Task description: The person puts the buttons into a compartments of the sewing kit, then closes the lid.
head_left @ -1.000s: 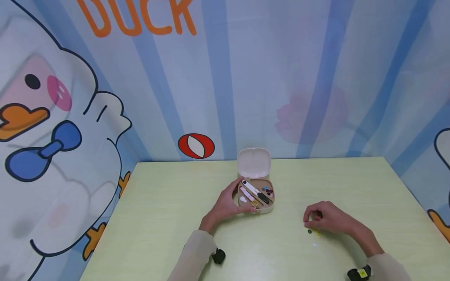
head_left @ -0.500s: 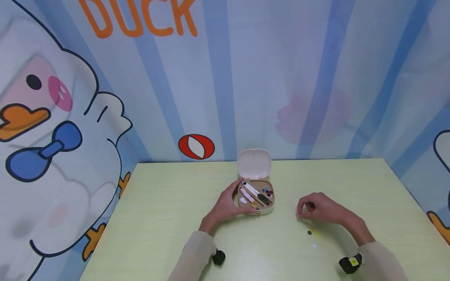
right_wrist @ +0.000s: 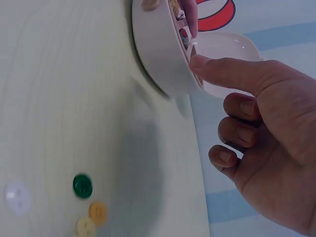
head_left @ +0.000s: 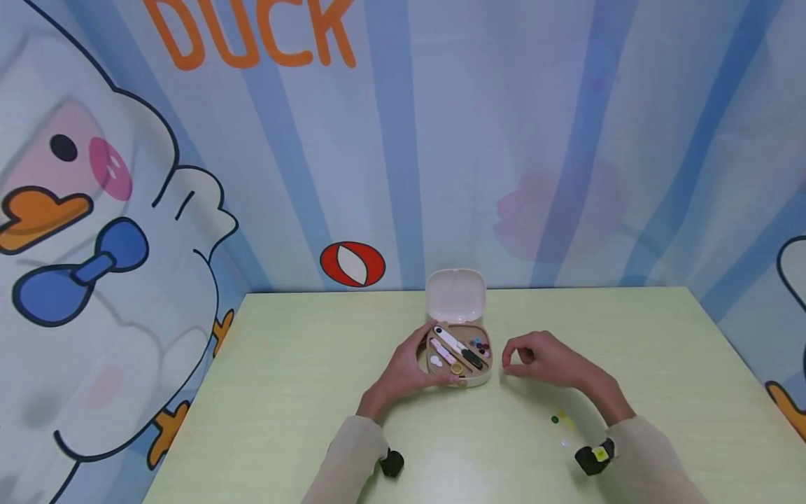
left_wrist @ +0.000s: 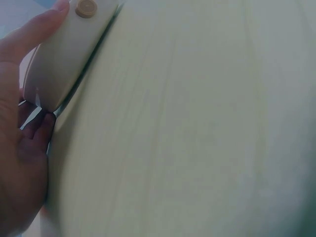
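My left hand (head_left: 399, 367) grips the left side of a small white sewing box (right_wrist: 158, 54), its thumb along the front near the round clasp (left_wrist: 86, 8). The lid (head_left: 455, 295) stands up at the back. Inside lie a white-and-black tool (head_left: 458, 346), a pink slim piece (head_left: 443, 351) and several small buttons (head_left: 480, 346) on the right. My right hand (head_left: 548, 360) is just right of the box, thumb and index finger pinched together, the other fingers curled. What they pinch looks button-small and is mostly hidden by the fingertips.
On the table at front right lie a green button (right_wrist: 82, 185), an orange-yellow button (right_wrist: 98, 213), a pale yellow button (right_wrist: 85, 228) and a white button (right_wrist: 17, 196). A printed backdrop (head_left: 453, 140) rises behind the table's far edge.
My right hand has moved left and away from me, from beside the loose buttons to the right side of the box, fingers still pinched. The left hand keeps its grip on the box.
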Demonstrator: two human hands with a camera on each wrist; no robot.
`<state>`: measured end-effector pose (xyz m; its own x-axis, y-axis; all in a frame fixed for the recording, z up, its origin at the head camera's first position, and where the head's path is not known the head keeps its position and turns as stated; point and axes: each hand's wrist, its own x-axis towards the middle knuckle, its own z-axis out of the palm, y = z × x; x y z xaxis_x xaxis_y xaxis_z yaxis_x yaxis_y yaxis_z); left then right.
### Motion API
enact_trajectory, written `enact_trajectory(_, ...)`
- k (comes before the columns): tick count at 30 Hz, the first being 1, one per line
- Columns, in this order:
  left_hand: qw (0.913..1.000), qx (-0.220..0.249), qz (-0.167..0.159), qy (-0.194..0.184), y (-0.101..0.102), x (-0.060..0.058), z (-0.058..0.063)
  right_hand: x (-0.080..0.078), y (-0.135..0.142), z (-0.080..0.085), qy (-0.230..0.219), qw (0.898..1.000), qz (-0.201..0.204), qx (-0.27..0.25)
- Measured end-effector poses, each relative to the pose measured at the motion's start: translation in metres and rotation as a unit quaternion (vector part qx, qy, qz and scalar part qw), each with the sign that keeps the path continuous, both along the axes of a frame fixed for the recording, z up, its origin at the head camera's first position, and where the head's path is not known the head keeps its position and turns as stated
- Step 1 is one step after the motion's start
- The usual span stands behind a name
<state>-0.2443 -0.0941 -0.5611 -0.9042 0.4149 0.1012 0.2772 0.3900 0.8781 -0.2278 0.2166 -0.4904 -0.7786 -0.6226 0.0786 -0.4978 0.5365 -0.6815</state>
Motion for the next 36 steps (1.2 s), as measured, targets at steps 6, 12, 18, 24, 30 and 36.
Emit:
enact_trajectory(6, 1.0000, -0.008, 0.003, 0.002, 0.000, 0.001, 0.002, -0.010, -0.016, 0.001, 0.002, 1.000, -0.004, -0.014)
enact_trajectory(12, 0.9999, -0.013, 0.005, 0.008, 0.001, 0.001, 0.001, -0.016, -0.025, -0.003, 0.005, 0.999, -0.027, -0.015)
enact_trajectory(18, 0.9997, -0.020, 0.008, 0.012, 0.001, 0.000, 0.000, -0.021, -0.028, -0.009, 0.000, 0.999, -0.047, -0.021)
enact_trajectory(24, 0.9997, -0.021, 0.010, 0.012, 0.001, 0.001, 0.002, -0.025, -0.027, -0.012, -0.009, 0.998, -0.053, -0.027)
enact_trajectory(30, 0.9995, -0.027, 0.012, 0.007, 0.001, 0.001, 0.002, -0.025, -0.027, -0.014, -0.024, 0.997, -0.067, -0.026)
enact_trajectory(36, 0.9996, -0.025, 0.010, 0.007, 0.001, 0.001, 0.002, -0.019, -0.021, -0.016, -0.028, 0.996, -0.081, -0.037)
